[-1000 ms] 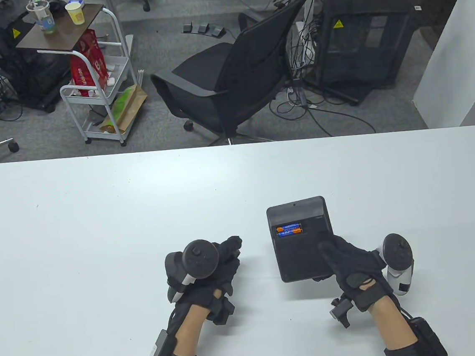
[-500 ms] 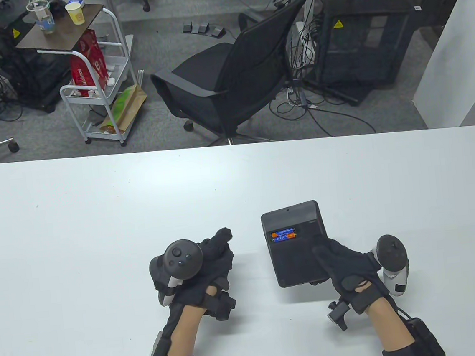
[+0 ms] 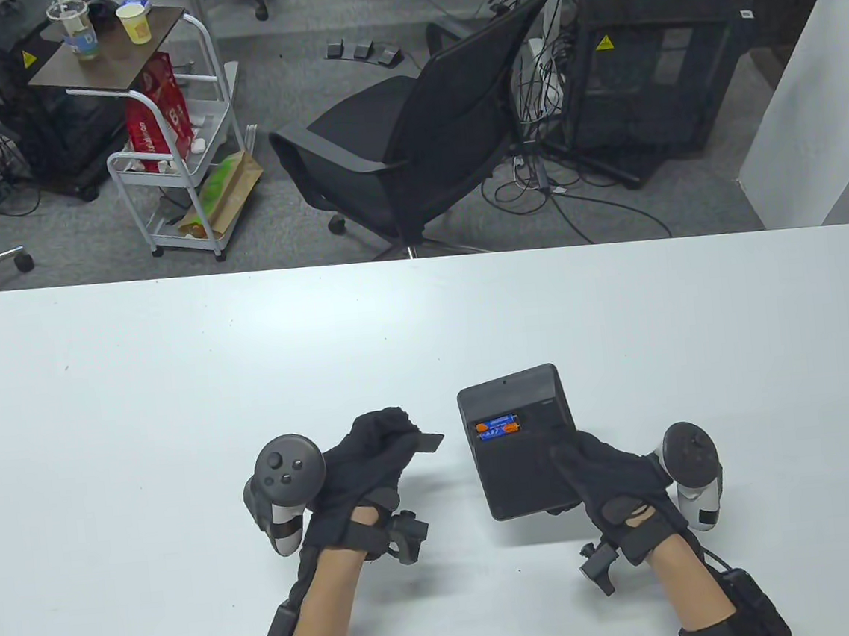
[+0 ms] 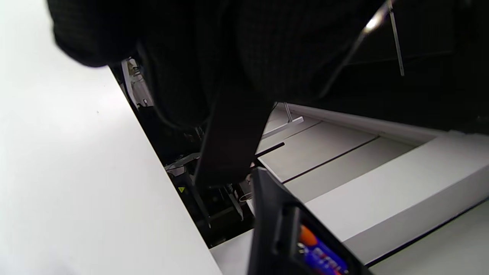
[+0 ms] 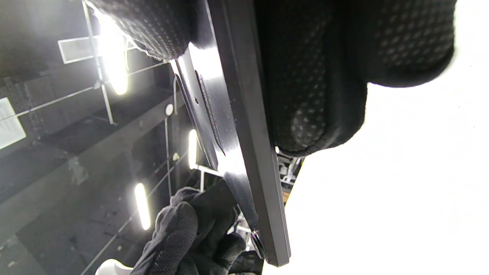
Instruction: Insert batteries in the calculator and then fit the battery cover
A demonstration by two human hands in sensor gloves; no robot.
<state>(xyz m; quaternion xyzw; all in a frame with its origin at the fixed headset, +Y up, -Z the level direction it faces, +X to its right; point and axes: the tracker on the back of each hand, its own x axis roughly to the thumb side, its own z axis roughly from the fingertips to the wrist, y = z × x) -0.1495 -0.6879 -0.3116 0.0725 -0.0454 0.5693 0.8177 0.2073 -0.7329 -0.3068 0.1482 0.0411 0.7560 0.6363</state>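
The black calculator (image 3: 521, 444) is back side up, held above the table by my right hand (image 3: 605, 477), which grips its near right corner. Two blue-and-orange batteries (image 3: 498, 426) lie in its open compartment. My left hand (image 3: 377, 450) pinches the flat black battery cover (image 3: 430, 442) by one end, just left of the calculator and apart from it. In the left wrist view the cover (image 4: 233, 137) hangs from my fingers above the calculator's edge (image 4: 275, 229) and the batteries (image 4: 321, 254). In the right wrist view my fingers (image 5: 305, 76) clamp the calculator (image 5: 244, 152).
The white table (image 3: 175, 372) spreads wide around both hands. Beyond its far edge stand a black office chair (image 3: 422, 138), a white cart (image 3: 176, 154) and black cabinets on the floor.
My right hand has brought the calculator left and slightly nearer. My left hand has turned and now shows the battery cover sticking out toward the calculator.
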